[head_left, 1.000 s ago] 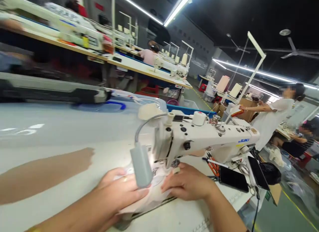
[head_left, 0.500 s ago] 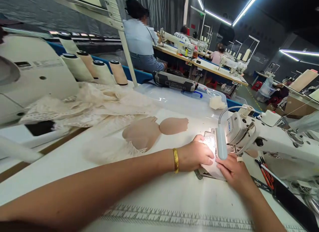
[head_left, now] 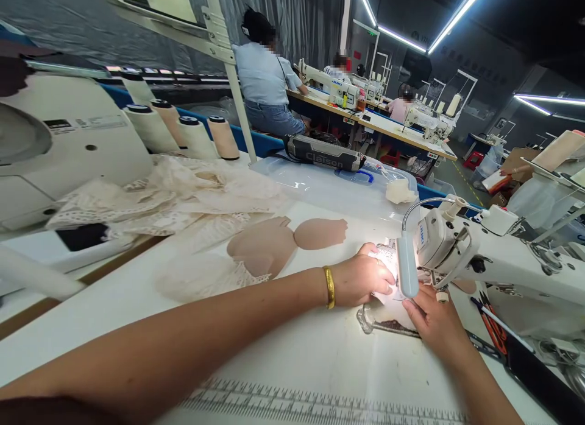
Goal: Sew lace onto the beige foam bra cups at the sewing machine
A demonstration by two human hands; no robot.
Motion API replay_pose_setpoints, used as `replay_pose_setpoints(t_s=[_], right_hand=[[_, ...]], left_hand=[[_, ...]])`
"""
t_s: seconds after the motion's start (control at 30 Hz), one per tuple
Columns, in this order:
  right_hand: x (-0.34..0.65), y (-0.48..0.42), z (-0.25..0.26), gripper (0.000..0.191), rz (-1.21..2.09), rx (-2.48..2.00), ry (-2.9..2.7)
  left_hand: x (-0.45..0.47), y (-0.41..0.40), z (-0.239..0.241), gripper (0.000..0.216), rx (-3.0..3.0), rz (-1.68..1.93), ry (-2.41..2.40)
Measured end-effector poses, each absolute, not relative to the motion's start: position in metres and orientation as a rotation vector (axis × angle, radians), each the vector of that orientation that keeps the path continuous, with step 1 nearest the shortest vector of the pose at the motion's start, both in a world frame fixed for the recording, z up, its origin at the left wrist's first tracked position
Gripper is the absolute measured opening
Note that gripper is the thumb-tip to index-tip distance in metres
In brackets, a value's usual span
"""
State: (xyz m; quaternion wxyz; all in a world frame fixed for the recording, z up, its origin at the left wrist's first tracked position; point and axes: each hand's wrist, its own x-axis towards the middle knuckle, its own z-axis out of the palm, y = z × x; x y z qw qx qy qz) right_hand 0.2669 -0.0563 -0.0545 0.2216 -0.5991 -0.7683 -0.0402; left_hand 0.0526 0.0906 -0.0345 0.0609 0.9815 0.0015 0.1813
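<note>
A small pale fabric piece (head_left: 389, 295) lies under the sewing machine head, brightly lit. From its left side my left hand (head_left: 363, 279), with a gold bracelet at the wrist, grips it with bent fingers. My right hand (head_left: 434, 315) holds the near right part, thumb and fingers pressed down on the cloth; some fingertips are hidden behind the lamp (head_left: 407, 265). The needle area of the sewing machine (head_left: 434, 242) is also covered by the lamp. Below the fabric, the metal-edged plate (head_left: 365, 321) shows.
Beige cut pieces (head_left: 262, 245) and sheer lace (head_left: 196, 187) lie to the left. Thread cones (head_left: 223, 137) stand behind. Orange-handled scissors (head_left: 496, 330) rest at right, and a printed ruler scale (head_left: 320, 403) runs along the front. A person (head_left: 265, 78) sits at another machine.
The fabric has shifted away from me, and more of the metal-edged plate shows. Both hands stay on the cloth, with the right thumb slightly lower. The whole view has shifted a little.
</note>
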Motion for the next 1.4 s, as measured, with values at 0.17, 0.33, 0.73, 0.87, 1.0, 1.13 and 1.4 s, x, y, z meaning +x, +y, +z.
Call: replay_pose_setpoints(t_s=[0.17,0.33,0.73,0.87,1.0,1.13,1.4], right_hand=[[0.269,-0.059,-0.056,0.025,-0.158,-1.638,-2.124],[0.269,-0.062,-0.049,0.021,-0.218,-1.632,-2.035],[0.270,-0.061,-0.050,0.019,-0.157,-1.639,-1.869],[0.270,-0.061,-0.049,0.017,-0.116,-1.644,-1.874],[0.270,-0.062,-0.048,0.016,-0.124,-1.636,-1.888],[0.271,-0.063,-0.049,0.016,-0.144,-1.620,-1.903],[0.269,-0.064,-0.047,0.021,-0.214,-1.620,-1.903]], left_hand=[[0.052,0.089,-0.034,0.040,2.963,0.494,0.054],[0.052,0.087,-0.033,0.038,2.958,0.494,0.062],[0.052,0.085,-0.038,0.044,2.976,0.562,0.102],[0.052,0.082,-0.039,0.050,3.000,0.574,0.103],[0.052,0.082,-0.038,0.047,3.033,0.530,0.117],[0.051,0.082,-0.038,0.044,3.066,0.523,0.135],[0.052,0.083,-0.046,0.028,3.043,0.666,0.107]])
